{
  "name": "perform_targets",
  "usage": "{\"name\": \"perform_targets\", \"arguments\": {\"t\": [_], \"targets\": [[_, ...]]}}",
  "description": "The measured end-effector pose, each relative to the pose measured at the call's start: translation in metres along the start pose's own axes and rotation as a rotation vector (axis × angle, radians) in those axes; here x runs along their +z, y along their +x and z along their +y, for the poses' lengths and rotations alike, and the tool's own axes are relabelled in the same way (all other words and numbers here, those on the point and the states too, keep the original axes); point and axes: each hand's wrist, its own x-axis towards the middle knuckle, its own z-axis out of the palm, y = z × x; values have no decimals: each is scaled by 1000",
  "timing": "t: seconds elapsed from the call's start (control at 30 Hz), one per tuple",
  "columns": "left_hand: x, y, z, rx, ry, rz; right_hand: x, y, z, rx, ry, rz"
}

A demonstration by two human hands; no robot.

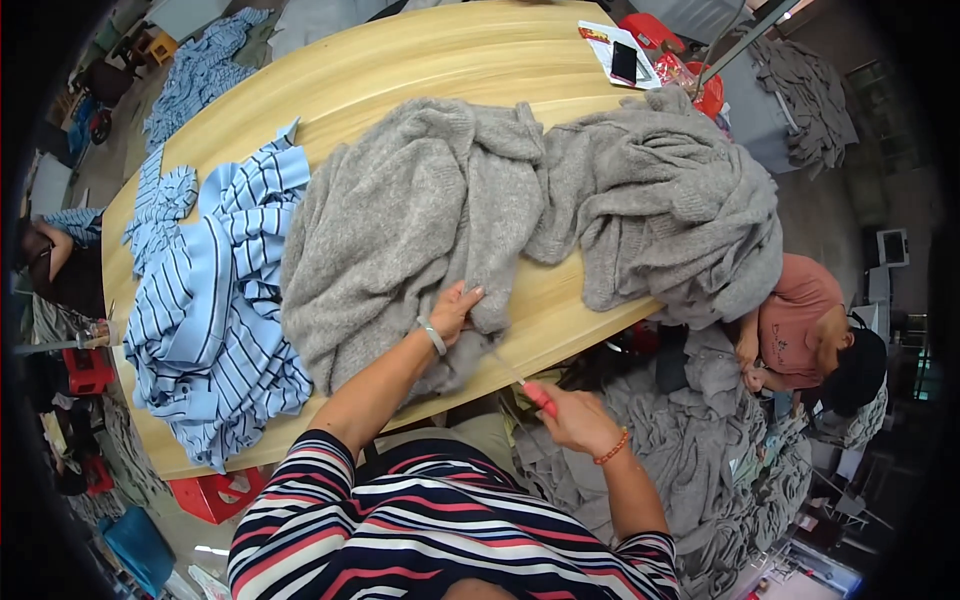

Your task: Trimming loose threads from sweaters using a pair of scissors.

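Observation:
A heap of grey knit fabric (400, 220), made up of sweater-like pieces, lies across the middle of the wooden table. On its near edge, my left hand (453, 312) grips a fold of the knit between thumb and fingers. My right hand (583, 422) is closed round the red handle of a thin-shafted hand tool (540, 397). Its slim shaft points up and left, toward the knit beside my left hand; the tip is blurred, so I cannot tell whether it touches the fabric.
Blue striped garments (215, 310) lie at the table's left; a second grey knit pile (680, 210) lies at its right. A phone (624, 62) rests on papers at the far right. Another person (800, 320) sits at right beside grey knits heaped below. A red stool (215, 495) stands under the table.

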Motion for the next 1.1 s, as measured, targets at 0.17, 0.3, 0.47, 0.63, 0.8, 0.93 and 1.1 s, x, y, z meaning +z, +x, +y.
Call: {"name": "perform_targets", "arguments": {"t": [0.17,0.3,0.47,0.63,0.8,0.93,1.1], "targets": [[20,-10,24,-47,-58,-28,-19,-3,0,34,24,257],[23,0,39,79,18,-121,-30,-5,-2,-42,13,150],[18,10,46,14,-235,-21,-22,-5,12,45,3,198],[29,19,45,117,-252,-31,-18,-4,17,50,57,203],[31,45,-5,59,-155,61,-24,-4,20,32,33,116],[8,41,-21,403,680,72,-39,-12,21,47,45,157],[38,10,10,702,1499,-157,-51,2,22,61,3,197]]}}
